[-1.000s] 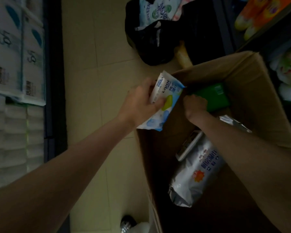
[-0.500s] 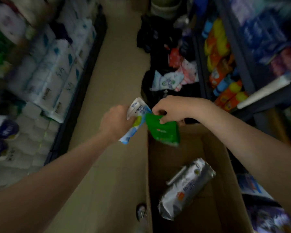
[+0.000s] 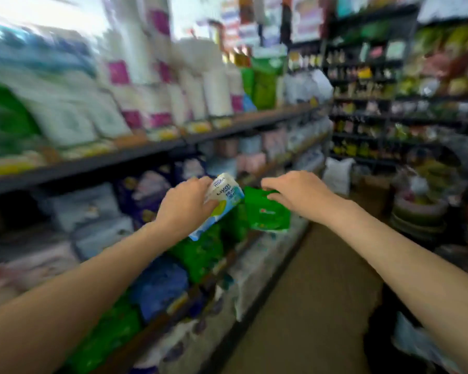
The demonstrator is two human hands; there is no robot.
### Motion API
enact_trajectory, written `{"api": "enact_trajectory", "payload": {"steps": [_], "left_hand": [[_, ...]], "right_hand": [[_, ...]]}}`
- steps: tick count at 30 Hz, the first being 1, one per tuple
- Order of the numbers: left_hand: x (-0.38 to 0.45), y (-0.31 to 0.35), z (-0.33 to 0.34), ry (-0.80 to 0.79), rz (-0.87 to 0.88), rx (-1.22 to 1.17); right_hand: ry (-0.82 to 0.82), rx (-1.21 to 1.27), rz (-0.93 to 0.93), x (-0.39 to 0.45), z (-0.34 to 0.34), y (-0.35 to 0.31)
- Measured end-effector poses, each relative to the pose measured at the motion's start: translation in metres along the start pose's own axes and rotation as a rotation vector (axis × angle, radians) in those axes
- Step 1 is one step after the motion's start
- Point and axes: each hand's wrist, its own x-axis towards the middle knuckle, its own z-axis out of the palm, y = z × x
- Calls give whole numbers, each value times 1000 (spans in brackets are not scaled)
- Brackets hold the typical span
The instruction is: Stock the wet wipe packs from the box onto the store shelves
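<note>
The white and blue wet wipe pack is gripped in the left hand, fingers curled round its upper end, the pack tilted with its lower corner pointing down toward the shelf. Just right of that pack, almost touching it, hangs the green wet wipe pack, pinched at its top edge by the right hand. Below and left of the white and blue pack, the store shelves carry blurred green packs and blue packs; higher up stand white paper rolls. Right of it runs the brown aisle floor.
</note>
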Motion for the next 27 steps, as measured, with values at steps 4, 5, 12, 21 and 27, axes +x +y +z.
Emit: {"api": "enact_trajectory", "payload": {"steps": [4, 5, 12, 21, 27], "left_hand": [[3, -80, -118, 155, -84, 15], [0, -94, -139, 182, -93, 42], [-15, -165, -227, 281, -175, 221], [24, -208, -297, 454, -262, 436], [44, -224, -310, 317, -360, 383]], "right_hand": [[396, 251, 107, 89, -70, -50], [464, 305, 113, 107, -85, -62], [507, 428, -122, 217, -138, -164], [490, 533, -348, 345, -146, -237], [272, 360, -492, 393, -110, -300]]}}
